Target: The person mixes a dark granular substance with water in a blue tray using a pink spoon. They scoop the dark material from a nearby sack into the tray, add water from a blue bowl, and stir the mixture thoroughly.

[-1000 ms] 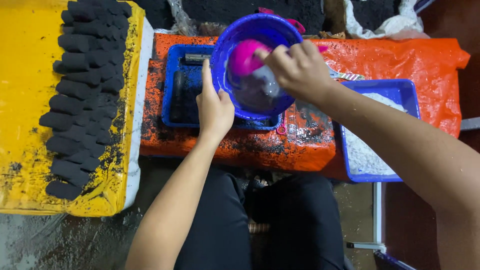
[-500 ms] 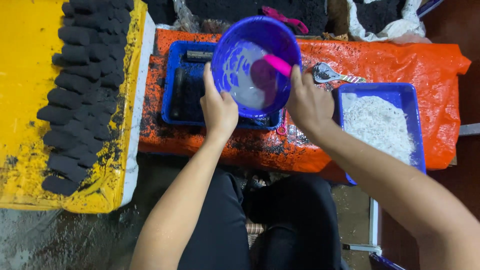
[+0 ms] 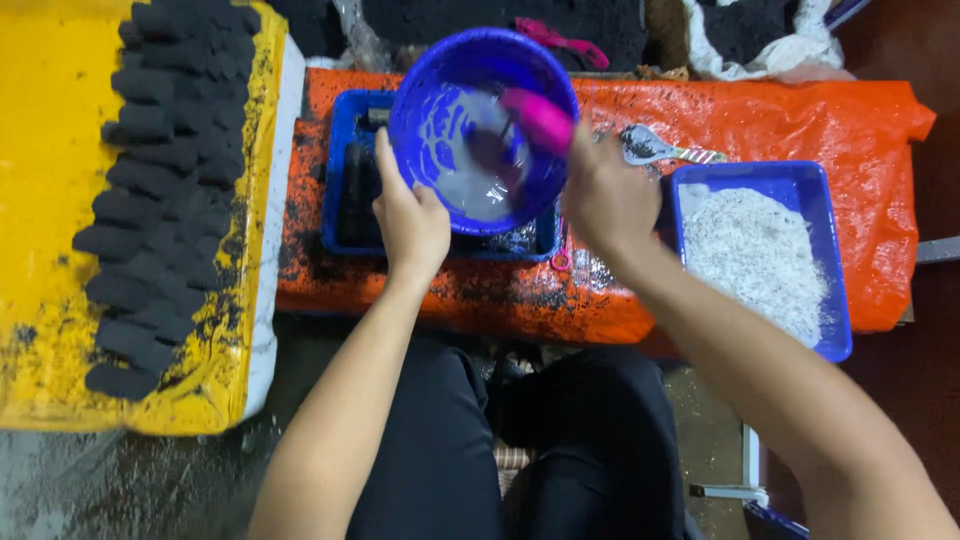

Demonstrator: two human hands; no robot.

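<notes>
A: Head view, centre top. What do the hands hold?

B: The left hand (image 3: 410, 218) is closed on the near-left rim of a round blue bowl (image 3: 440, 110), thumb up along the wall. The right hand (image 3: 607, 197) sits at the bowl's right rim, fingers curled around a pink tool (image 3: 540, 117) that reaches into the bowl; the grip itself is partly hidden, and the tool is blurred.

A: What differs from the earlier frames?

B: A second ago the right hand was over the bowl with the pink tool deep inside. Half a second ago it lay lower at the right rim. Now it is at the rim again with the tool angled inward. The bowl stays tilted toward the viewer, cloudy liquid pooled in it. This reads as stirring or scraping in progress.

A: And the containers around it?

B: Beneath the bowl, a blue rectangular tray (image 3: 345, 190) holds dark material. At right, a second blue tray (image 3: 830, 250) holds white granular matter. Both rest on an orange sheet (image 3: 860, 120) stained black. A metal scoop (image 3: 650, 148) lies between bowl and right tray. At left, a yellow board (image 3: 50, 200) carries rows of black moulded pieces (image 3: 160, 200). No legible labels show.
</notes>
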